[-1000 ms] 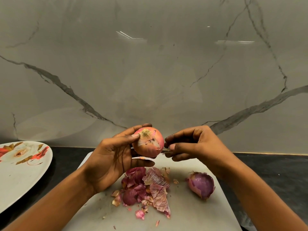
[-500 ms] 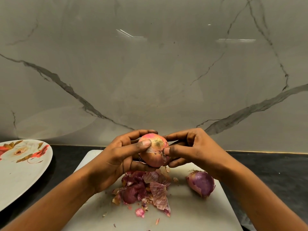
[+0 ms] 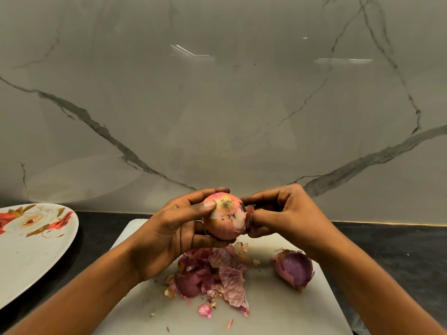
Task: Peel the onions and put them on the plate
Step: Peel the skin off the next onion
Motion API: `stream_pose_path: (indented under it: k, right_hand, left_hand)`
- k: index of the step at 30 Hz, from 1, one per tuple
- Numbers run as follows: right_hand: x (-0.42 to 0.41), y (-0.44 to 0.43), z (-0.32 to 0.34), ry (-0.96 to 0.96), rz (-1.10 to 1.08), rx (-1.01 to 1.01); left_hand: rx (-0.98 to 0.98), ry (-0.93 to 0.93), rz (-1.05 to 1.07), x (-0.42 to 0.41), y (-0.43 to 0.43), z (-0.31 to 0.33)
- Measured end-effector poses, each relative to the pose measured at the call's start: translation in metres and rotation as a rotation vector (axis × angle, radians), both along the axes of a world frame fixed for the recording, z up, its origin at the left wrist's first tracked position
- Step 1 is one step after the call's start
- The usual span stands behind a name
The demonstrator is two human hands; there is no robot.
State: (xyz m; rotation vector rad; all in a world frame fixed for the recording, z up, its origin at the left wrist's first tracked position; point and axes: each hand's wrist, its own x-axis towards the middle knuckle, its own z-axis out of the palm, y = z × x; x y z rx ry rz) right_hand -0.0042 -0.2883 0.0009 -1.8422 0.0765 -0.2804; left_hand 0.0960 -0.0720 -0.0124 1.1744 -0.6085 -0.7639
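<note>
My left hand [image 3: 169, 228] grips a pinkish onion [image 3: 223, 222] above the white cutting board [image 3: 278, 305], root end up, thumb across its top. My right hand [image 3: 285, 211] pinches a strip of skin at the onion's right side; the fingers are curled there. A second onion [image 3: 295, 268], purple with part of its skin still on, lies on the board at the right. A white plate [image 3: 26, 252] with a red flower print sits at the left on the dark counter.
A heap of purple onion skins [image 3: 215, 274] and small scraps lies on the board below my hands. Grey marble wall [image 3: 217, 105] rises right behind the counter. The dark counter [image 3: 391, 240] runs on at the right.
My right hand has come in from the right and taken hold of skin at the onion's side. The left hand has turned the onion slightly and shifted it a little right.
</note>
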Motion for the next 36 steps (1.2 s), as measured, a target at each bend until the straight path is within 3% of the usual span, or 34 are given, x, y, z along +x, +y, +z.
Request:
stream_pose_path:
  k: [11, 19, 26, 30, 36]
  right_hand:
    - [0.005, -0.004, -0.004, 0.014, -0.043, -0.009]
    - [0.004, -0.007, -0.004, 0.033, -0.113, -0.133]
    - [0.0, -0.006, 0.0, 0.103, 0.041, -0.127]
    - [0.001, -0.005, 0.0, 0.011, 0.035, -0.136]
    - [-0.003, -0.001, 0.0, -0.089, 0.058, -0.155]
  left_hand:
    - [-0.11, 0.248, -0.102, -0.002, 0.005, 0.002]
    - [-0.112, 0.257, -0.097, -0.001, 0.009, 0.001]
    - [-0.081, 0.052, 0.01, 0.004, 0.005, 0.0]
    - [0.029, -0.101, 0.143, 0.003, -0.001, -0.005]
    - [0.064, -0.172, 0.212, 0.006, 0.0, -0.007]
